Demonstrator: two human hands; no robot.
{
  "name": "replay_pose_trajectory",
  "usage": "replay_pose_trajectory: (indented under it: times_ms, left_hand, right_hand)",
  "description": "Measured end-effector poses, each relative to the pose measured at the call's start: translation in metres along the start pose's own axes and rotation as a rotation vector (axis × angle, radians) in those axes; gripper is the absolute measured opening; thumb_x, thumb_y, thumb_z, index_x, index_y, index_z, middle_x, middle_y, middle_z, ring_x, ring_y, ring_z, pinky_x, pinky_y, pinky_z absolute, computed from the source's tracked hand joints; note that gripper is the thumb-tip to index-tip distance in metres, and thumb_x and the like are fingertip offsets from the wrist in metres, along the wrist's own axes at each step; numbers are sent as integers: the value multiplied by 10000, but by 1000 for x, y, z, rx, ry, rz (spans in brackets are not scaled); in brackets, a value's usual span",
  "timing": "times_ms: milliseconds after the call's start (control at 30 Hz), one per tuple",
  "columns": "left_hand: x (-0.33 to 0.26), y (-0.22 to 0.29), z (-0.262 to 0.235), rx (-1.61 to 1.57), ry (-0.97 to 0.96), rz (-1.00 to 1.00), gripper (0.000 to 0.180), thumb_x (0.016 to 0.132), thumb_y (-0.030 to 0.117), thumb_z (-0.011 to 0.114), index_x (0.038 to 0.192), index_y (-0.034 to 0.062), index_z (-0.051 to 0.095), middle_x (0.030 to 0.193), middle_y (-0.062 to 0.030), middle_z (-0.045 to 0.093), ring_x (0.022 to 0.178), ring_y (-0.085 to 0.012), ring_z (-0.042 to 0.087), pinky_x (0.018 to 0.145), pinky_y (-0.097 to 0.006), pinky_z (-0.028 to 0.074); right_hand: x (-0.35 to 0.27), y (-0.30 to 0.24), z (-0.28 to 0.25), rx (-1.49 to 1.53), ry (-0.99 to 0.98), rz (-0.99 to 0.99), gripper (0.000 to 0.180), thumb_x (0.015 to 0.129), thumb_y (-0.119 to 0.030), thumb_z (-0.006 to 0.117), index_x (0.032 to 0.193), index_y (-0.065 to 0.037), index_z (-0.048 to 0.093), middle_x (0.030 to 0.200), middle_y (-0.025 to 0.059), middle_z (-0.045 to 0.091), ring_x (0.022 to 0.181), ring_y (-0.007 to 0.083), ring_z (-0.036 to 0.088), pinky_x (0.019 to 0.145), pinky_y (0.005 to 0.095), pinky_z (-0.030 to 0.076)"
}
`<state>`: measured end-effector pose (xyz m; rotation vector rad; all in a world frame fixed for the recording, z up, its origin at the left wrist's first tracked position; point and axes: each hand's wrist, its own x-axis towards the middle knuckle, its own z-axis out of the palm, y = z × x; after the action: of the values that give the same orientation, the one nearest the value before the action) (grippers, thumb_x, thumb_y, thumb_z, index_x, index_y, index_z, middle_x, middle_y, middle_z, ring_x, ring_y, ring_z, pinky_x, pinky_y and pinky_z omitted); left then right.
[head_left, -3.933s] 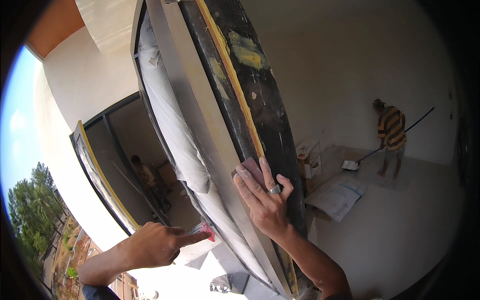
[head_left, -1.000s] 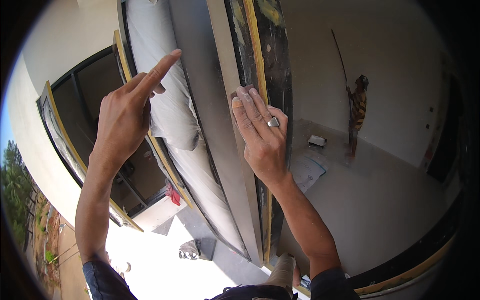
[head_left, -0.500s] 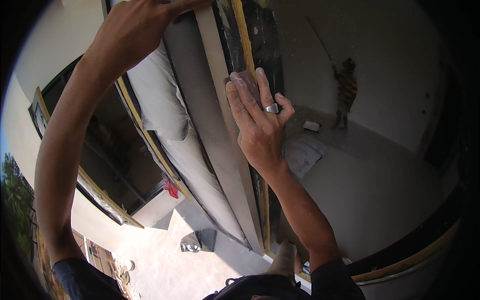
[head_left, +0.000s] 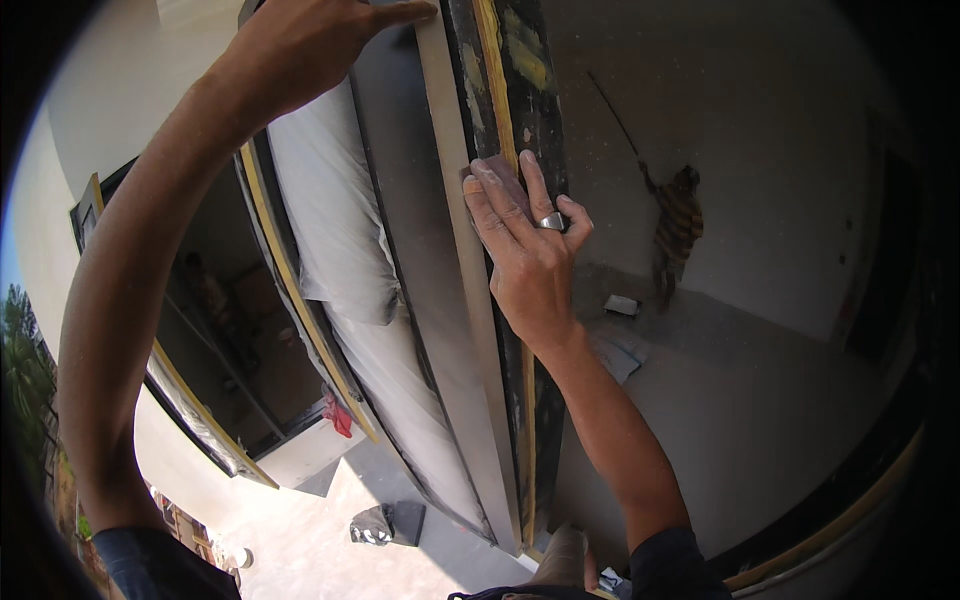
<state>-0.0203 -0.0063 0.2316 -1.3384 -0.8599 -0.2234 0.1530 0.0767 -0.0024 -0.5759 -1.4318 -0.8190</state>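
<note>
My right hand (head_left: pixel 535 255), dusty at the fingertips and wearing a silver ring, presses a folded brown piece of sandpaper (head_left: pixel 503 178) against the edge of an upright frame (head_left: pixel 440 130). Its fingers lie over the sheet, with the thumb side hidden. Up at the top edge of the view my left hand (head_left: pixel 315 45) rests against the same frame, one digit stretched out across its pale face. The other left fingers are out of sight. Yellow tape (head_left: pixel 492 45) and dark, paint-spotted film (head_left: pixel 528 85) run along the frame beside the sandpaper.
White plastic sheeting (head_left: pixel 330 210) hangs left of the frame. Inside the room on the right, another person (head_left: pixel 678 225) holds a long pole near the wall; a white tray (head_left: pixel 621 305) lies on the floor. A dark bag (head_left: pixel 400 523) sits on the sunlit floor below.
My right hand and the sandpaper now appear slightly lower and further right in the view. My left hand stays up at the frame. The view has shifted, and the other person's pole has moved.
</note>
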Motion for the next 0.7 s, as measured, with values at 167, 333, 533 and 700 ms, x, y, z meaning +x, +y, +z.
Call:
replay_pose_trajectory:
  times_ms: [167,333,533,700]
  left_hand:
    - [2,11,-2,-34,1,134,775,858,-147,499,1439,365,490,994,-113,733,746,-246,705,655,-351,576]
    - [9,-9,10,7,54,20,816,841,-147,519,1474,362,438,943,-115,729,662,-232,676,615,-352,567]
    - [-2,-18,23,-2,8,-136,884,838,-137,541,1529,369,323,871,-111,713,596,-219,641,539,-359,545]
    - [-21,-17,27,-97,83,-180,792,902,-109,499,1527,353,341,795,-109,703,571,-191,638,501,-308,531]
  right_hand:
    - [50,10,8,-13,72,-18,488,880,50,606,1311,-176,640,1350,6,628,1379,274,468,1041,447,244]
    - [76,14,18,13,96,-44,465,878,52,587,1300,-136,645,1344,37,632,1368,309,472,1038,456,258]
    - [43,4,34,94,134,-12,403,913,-13,592,1293,-134,651,1336,55,635,1349,315,490,1034,459,254]
    - [155,37,52,16,255,-123,438,895,43,530,1292,-106,641,1340,61,631,1328,325,506,1030,448,272]
